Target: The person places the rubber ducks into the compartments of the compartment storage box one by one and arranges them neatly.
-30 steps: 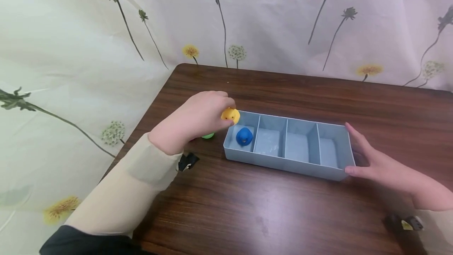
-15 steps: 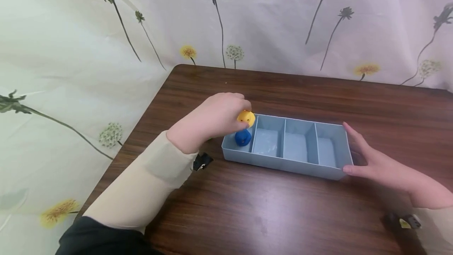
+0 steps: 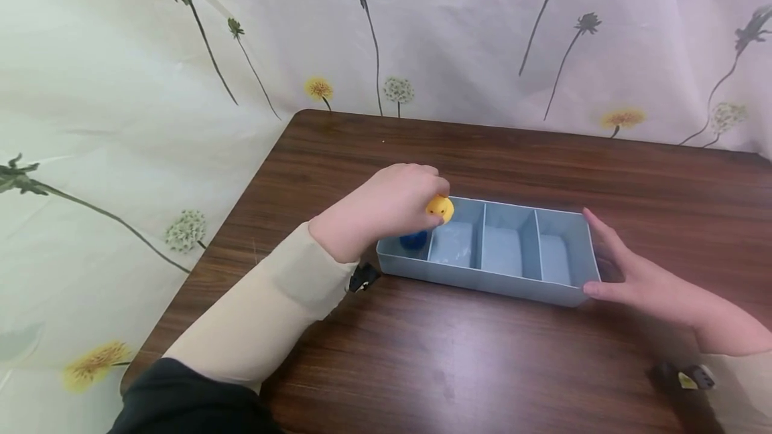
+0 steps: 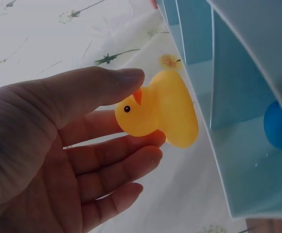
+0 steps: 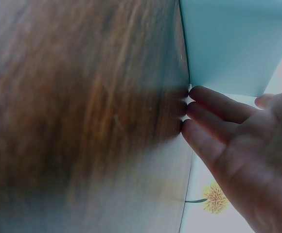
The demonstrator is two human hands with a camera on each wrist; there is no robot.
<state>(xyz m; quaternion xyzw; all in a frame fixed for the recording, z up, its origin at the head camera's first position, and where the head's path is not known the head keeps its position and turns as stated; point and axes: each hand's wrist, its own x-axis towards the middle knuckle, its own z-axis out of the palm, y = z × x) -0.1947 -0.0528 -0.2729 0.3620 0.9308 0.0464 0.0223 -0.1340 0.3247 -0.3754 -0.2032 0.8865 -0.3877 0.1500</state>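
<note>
Left hand point(image 3: 398, 203): grasping. Thumb and fingers pinch a yellow rubber duck point(image 4: 174, 111) by its head; the lower fingers are extended beneath. The duck's head lies toward the palm, its body away from it. The black eye and orange bill are visible in the left-wrist view. In the head view, the duck is over the left part of the four-compartment tray point(image 3: 482, 281), across the line of the first divider from the left. Contact between duck and tray cannot be confirmed.

Right hand point(image 3: 645, 286): unclenched, fingers extended and spread, at the tray's right end. The thumb touches its near corner, the index finger its far corner. In the right-wrist view, three fingertips meet the tabletop beside the tray's wall.

A blue toy point(image 3: 413, 242) sits inside the tray's leftmost compartment, partly hidden by the left hand.

The light-blue tray stands on a dark wood-grain table point(image 3: 482, 367). A cream left sleeve point(image 3: 259, 313) crosses the table on the tray's near left; a cream right sleeve point(image 3: 738, 384) is at its near right. Beyond the tray hangs a pale dandelion-print cloth point(image 3: 452, 32).
</note>
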